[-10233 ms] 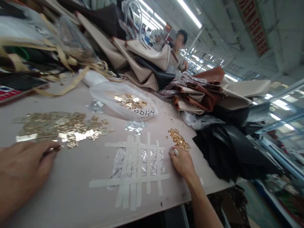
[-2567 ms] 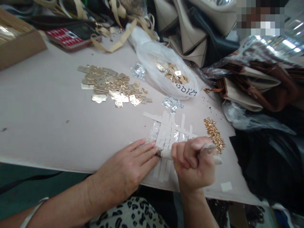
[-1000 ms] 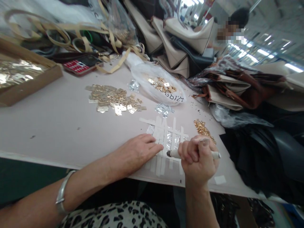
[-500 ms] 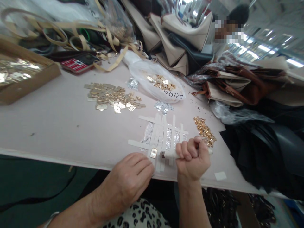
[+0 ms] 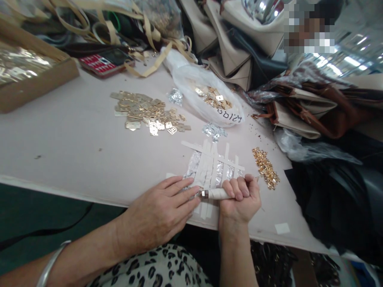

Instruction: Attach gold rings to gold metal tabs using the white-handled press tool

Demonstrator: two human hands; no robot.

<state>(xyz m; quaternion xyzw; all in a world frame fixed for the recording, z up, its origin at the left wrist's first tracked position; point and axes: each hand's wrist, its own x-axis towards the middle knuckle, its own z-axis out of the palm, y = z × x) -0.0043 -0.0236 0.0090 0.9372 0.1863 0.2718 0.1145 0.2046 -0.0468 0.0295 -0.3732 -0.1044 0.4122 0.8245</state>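
My right hand (image 5: 241, 197) is wrapped round a hand tool with a white, tape-bound handle (image 5: 218, 194) and a short metal end. The tool lies nearly level, its metal end pointing left against my left fingertips. My left hand (image 5: 167, 203) lies flat, fingers stretched out over the near left part of a taped pad (image 5: 206, 167) of white strips and crinkled clear film. The small gold plate seen there earlier is mostly or wholly hidden under those fingers. To the right of the pad is a pile of small gold fittings (image 5: 265, 168).
Gold plates (image 5: 140, 107) lie heaped left of centre. Silver pieces (image 5: 214, 130) and a plastic bag of gold parts (image 5: 206, 89) are behind the pad. A cardboard box (image 5: 38, 85) stands left, with a red-and-black phone-like object (image 5: 104, 61) beside it. Bags (image 5: 317, 103) crowd the right.
My left hand has moved up and right, its fingers straightening over the gold plate. The tool's metal end now meets my fingertips. The view has shifted slightly.
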